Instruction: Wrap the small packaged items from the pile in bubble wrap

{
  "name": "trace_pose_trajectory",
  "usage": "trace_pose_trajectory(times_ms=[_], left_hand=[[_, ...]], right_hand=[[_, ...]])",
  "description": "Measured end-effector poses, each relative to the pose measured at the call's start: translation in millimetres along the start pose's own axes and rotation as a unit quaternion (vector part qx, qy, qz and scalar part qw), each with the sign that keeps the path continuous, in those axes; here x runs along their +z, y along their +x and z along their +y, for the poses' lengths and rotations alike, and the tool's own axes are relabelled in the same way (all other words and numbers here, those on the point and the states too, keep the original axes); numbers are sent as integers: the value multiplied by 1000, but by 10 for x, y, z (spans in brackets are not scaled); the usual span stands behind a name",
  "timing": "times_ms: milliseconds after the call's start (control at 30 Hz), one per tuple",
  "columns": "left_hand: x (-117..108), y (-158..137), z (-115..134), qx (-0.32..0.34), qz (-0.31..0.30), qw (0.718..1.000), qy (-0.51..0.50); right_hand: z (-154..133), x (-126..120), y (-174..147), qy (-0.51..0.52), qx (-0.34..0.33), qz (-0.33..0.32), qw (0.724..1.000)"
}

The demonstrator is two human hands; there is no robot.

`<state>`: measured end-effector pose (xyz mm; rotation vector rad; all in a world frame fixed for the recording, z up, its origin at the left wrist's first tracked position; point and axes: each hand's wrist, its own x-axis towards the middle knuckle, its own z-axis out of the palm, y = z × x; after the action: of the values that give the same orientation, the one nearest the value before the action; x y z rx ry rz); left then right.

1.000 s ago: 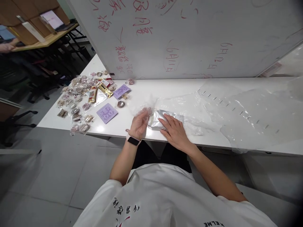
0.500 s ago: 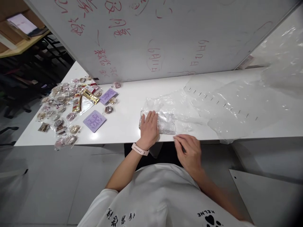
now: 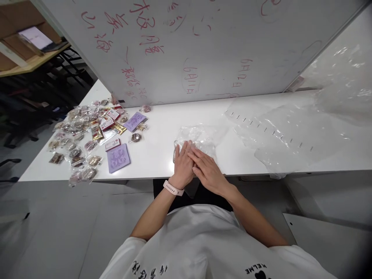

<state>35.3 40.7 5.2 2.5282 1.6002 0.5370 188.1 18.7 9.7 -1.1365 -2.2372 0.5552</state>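
Note:
A clear plastic bag [image 3: 200, 133] lies on the white table, its near part folded into a flat, shiny bundle at the front edge. My left hand [image 3: 183, 164], with a pale pink wristband, lies flat on the bundle's left part with fingers stretched out. My right hand [image 3: 207, 170] rests beside and partly over the left one, its fingers extended across the left fingers and the plastic. Neither hand grips anything. What is inside the folded plastic, if anything, is hidden under the hands and glare.
Several small wrapped packets [image 3: 75, 128] are heaped on the table's left side. Near them lie a purple patterned card [image 3: 118, 158] and another purple card [image 3: 135, 121]. A large clear plastic sheet [image 3: 276, 135] spreads over the right side. Behind the table stands a whiteboard [image 3: 215, 46].
My right hand has moved left and up from the table edge onto the plastic, meeting my left hand. Its fingers have straightened from a pinch. The view has shifted slightly.

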Motion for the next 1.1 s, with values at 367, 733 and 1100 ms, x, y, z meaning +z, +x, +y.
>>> trace_pose_trajectory(times_ms=[367, 733, 1100], left_hand=[[-212, -285, -465, 126, 12, 982, -139], [-541, 52, -366, 32, -8, 995, -97], [-247, 760, -501, -130, -44, 987, -82]], right_hand=[[279, -270, 52, -49, -58, -90, 993], [244, -384, 169, -80, -19, 51, 995], [570, -348, 750, -213, 111, 42, 970]])
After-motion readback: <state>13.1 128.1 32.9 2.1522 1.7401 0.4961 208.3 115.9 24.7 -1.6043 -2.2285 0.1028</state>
